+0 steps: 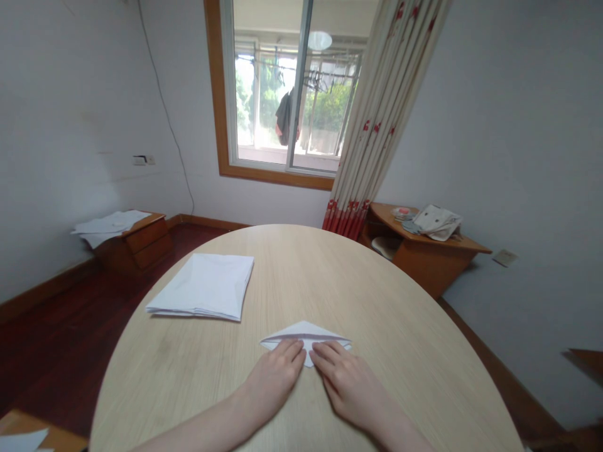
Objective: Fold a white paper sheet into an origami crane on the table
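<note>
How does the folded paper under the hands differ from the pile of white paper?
The folded paper is a small pointed shape, while the pile of white paper is a larger, squarish stack. The left hand and right hand rest on the folded paper; nothing touches the pile. Both are white and lie flat on the pale wooden table.

A sheet of white paper (305, 336) lies flat on the desk (358, 295), folded into a wide kite shape. Its blunt peak points to 12 o'clock, slim wings reach toward 3 and 9 o'clock, a grey shadowed fold crosses it, and its lower tip points to 6 o'clock.
</note>
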Demonstrator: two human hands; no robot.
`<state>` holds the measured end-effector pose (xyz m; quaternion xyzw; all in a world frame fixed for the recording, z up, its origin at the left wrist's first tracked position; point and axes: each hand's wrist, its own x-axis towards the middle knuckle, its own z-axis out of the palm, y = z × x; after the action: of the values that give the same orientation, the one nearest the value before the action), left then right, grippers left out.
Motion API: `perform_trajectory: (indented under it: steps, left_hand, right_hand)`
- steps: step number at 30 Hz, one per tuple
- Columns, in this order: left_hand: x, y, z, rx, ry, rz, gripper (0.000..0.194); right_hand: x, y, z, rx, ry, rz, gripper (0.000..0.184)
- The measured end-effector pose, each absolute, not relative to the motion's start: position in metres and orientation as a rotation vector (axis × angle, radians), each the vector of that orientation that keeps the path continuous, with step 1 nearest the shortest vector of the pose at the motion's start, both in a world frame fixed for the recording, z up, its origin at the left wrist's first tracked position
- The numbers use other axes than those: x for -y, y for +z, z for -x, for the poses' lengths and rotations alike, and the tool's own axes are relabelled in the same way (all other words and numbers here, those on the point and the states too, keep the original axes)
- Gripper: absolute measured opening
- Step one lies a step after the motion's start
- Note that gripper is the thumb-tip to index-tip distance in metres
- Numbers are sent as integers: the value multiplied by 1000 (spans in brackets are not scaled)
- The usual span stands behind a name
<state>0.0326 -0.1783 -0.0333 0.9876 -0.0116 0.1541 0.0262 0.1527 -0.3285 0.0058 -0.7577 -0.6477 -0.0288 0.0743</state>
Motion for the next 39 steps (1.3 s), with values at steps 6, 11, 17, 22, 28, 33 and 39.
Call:
perform_trajectory:
  steps: [6, 11, 17, 22, 28, 33, 39]
  left_hand:
    - [183, -28, -32, -81, 351, -3076, 37]
    - [190, -7, -32, -209, 109, -3110, 27]
    - [189, 5, -30, -228, 60, -3131, 15]
    - [179, -7, -30, -128, 290, -3159, 8]
    - [175, -21, -34, -5, 835, -3054, 16]
    - [175, -32, -38, -81, 1014, -2864, 35]
    - [172, -40, -38, -67, 965, -2842, 44]
  right_hand:
    - [329, 3, -149, 1919, -63, 2340, 42]
    - [329, -6, -147, 1897, -172, 2345, 42]
    - [327, -3, -152, 1949, -238, 2330, 23]
    - [326, -1, -158, 1938, -273, 2243, 18]
    - [321, -12, -162, 1914, -404, 2174, 26]
    - [318, -22, -158, 1752, -629, 2097, 28]
    - [318, -30, -157, 1684, -612, 2022, 39]
